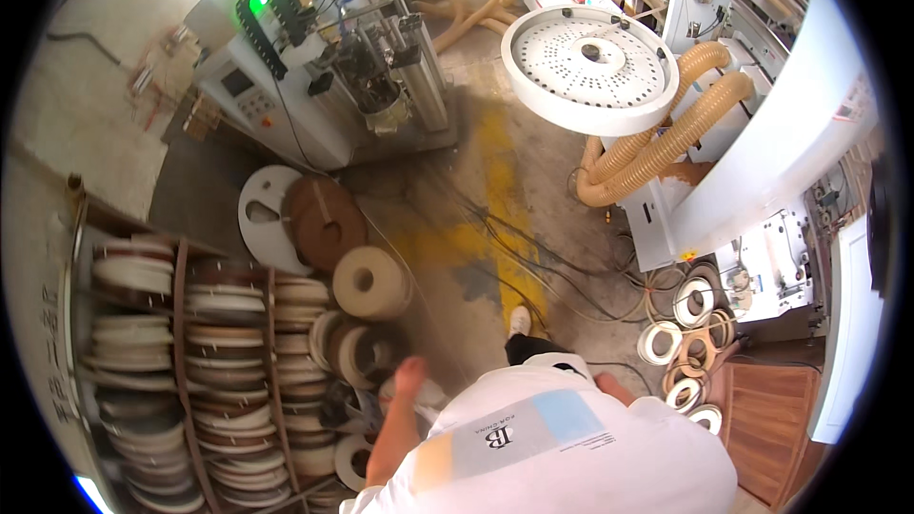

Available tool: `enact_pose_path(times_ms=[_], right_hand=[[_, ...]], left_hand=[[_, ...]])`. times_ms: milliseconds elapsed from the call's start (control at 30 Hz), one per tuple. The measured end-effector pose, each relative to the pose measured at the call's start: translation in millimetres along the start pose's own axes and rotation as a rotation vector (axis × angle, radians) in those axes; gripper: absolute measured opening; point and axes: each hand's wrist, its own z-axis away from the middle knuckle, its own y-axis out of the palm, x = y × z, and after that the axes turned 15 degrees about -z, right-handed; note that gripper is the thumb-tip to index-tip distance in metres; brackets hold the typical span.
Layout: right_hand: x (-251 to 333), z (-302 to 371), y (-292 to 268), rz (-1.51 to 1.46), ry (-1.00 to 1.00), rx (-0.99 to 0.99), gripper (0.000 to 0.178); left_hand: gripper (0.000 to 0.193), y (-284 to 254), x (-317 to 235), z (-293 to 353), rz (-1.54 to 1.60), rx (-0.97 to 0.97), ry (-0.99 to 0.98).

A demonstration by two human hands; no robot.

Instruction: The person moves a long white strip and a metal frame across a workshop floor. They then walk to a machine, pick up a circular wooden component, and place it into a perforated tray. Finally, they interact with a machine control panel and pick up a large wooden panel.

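Note:
My left hand (409,378) hangs at my left side, beside the stored rolls. It is smeared by motion, so its fingers and anything in them cannot be made out. Pale rolls of banding (364,350) stand close to it, and a thick beige roll (371,283) lies a little farther ahead. Only a small part of my right hand (609,386) shows past the edge of my white shirt (581,457); its fingers are hidden. It appears apart from the rings on the floor to its right.
A rack (181,343) on the left holds many flat rolls. Ahead left stands a grey machine (276,105) with a green light. A round white perforated turntable (590,67) and ribbed tan hoses (666,157) are ahead right. Black cables (505,243) cross the floor; rings (695,300) lie right.

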Motion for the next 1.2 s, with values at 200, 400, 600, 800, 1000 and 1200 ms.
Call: enact_pose_path(times_ms=[200, 400, 600, 800, 1000, 1200], right_hand=[[118, -216, -132, 0.126, -0.084, -0.258, 0.034], [421, -306, -284, -0.095, -0.138, -0.550, 0.040], [515, -404, -351, -0.235, -0.163, -0.854, 0.040], [572, -452, -419, -0.146, -0.118, -1.099, 0.042], [592, -517, -556, -0.032, 0.106, -1.284, 0.047], [606, -588, -678, -0.057, 0.545, -1.106, 0.073]], left_hand=[[0.028, -20, -48, -49, -0.200, 0.338, 0.135], [0.026, -62, -60, -148, -0.286, 0.466, -0.153], [0.024, -90, -87, -355, -0.577, 0.518, 0.126], [0.022, -117, -168, -632, -0.444, 0.572, 0.184], [0.021, -139, -370, -814, 0.159, 0.485, 0.030], [0.013, -106, -390, -911, 0.083, 0.604, 0.340]])
